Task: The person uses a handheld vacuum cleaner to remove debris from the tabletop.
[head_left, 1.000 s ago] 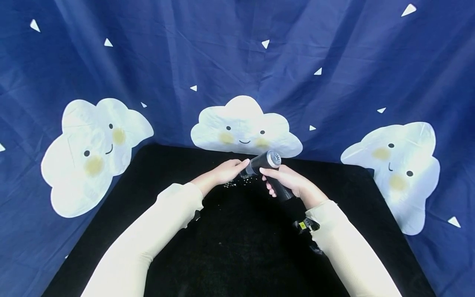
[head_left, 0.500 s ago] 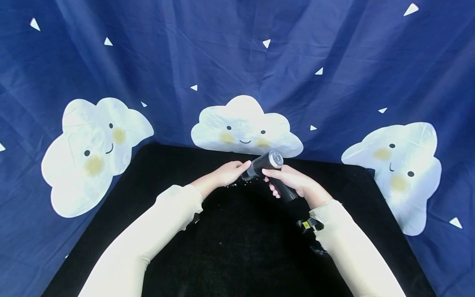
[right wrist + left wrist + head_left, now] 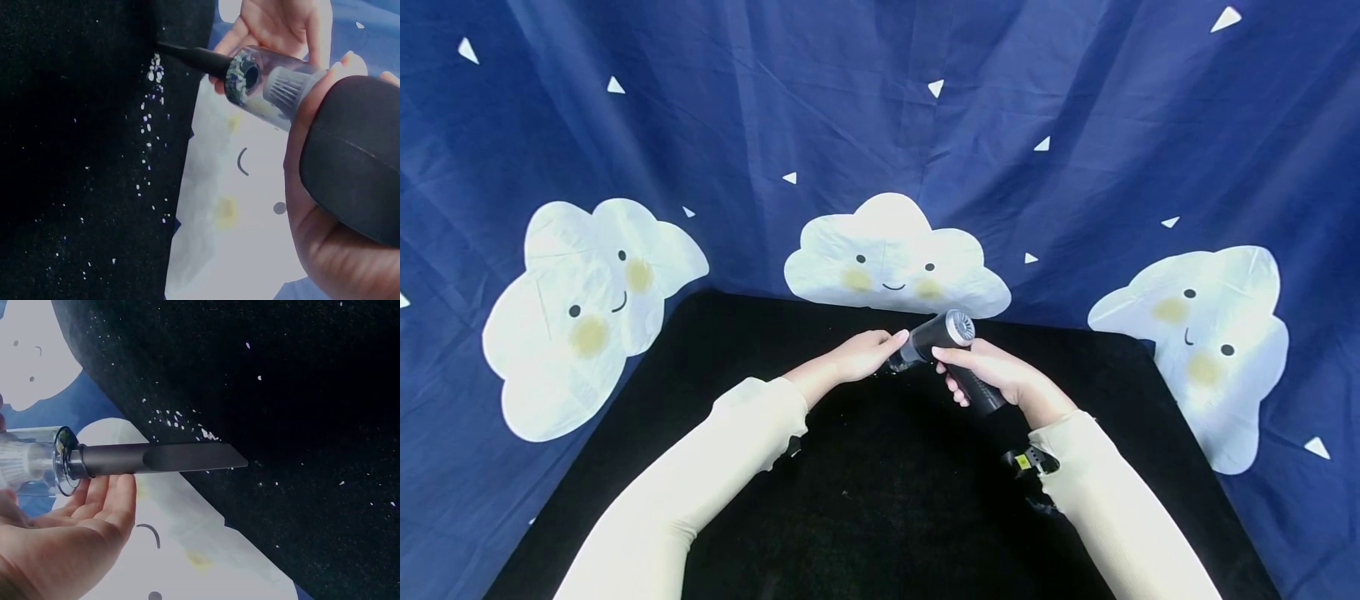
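A black handheld vacuum (image 3: 936, 333) with a silver vented end is tilted low over the far part of the black table. My right hand (image 3: 1000, 375) grips its handle, fingers wrapped round. My left hand (image 3: 865, 357) steadies the front, thumb on the clear dust cup (image 3: 40, 464), fingers under the dark crevice nozzle (image 3: 125, 460). The slanted nozzle tip reaches down to the tabletop beside white crumbs (image 3: 155, 70). Inside the cup, a ring of pale and bluish bits (image 3: 237, 81) has gathered against its front end, around the inlet.
Fine scraps (image 3: 87, 265) lie scattered over the black table cloth (image 3: 850, 517). Behind the table's far edge hangs a blue curtain (image 3: 737, 125) with smiling white clouds (image 3: 895, 250). A dark device with a yellow label (image 3: 1023, 461) sits at my right wrist.
Both hands and the vacuum have shifted slightly right and nearer to me. Fewer white crumbs show beside the nozzle in the head view. Both holds stay the same.
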The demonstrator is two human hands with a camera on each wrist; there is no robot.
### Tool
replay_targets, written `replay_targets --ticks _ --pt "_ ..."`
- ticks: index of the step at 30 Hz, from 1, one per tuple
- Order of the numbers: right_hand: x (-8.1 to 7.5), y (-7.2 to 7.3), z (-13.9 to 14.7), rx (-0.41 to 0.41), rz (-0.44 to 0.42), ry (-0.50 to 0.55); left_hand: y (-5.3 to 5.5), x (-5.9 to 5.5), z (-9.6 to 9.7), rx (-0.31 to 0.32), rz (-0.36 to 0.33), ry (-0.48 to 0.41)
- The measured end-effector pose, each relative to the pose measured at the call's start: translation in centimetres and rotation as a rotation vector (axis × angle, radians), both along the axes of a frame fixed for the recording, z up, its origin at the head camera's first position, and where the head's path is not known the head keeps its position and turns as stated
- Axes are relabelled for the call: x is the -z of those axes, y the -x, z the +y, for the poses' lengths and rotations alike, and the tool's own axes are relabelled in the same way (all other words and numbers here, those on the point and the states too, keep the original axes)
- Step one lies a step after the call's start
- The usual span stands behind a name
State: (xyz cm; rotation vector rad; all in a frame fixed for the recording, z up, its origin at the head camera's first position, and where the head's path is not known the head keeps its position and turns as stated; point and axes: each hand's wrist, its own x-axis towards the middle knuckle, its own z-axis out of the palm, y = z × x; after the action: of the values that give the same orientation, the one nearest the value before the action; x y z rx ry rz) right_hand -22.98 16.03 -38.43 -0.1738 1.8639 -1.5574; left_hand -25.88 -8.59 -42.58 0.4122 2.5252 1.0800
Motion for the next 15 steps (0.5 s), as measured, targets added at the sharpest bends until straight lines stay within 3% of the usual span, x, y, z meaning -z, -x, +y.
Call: replay_targets --ticks 15 --pt "1.2 0.1 -1.6 0.027 0.02 0.047 0.5 0.2 -1.4 -0.019 0.019 -0.006"
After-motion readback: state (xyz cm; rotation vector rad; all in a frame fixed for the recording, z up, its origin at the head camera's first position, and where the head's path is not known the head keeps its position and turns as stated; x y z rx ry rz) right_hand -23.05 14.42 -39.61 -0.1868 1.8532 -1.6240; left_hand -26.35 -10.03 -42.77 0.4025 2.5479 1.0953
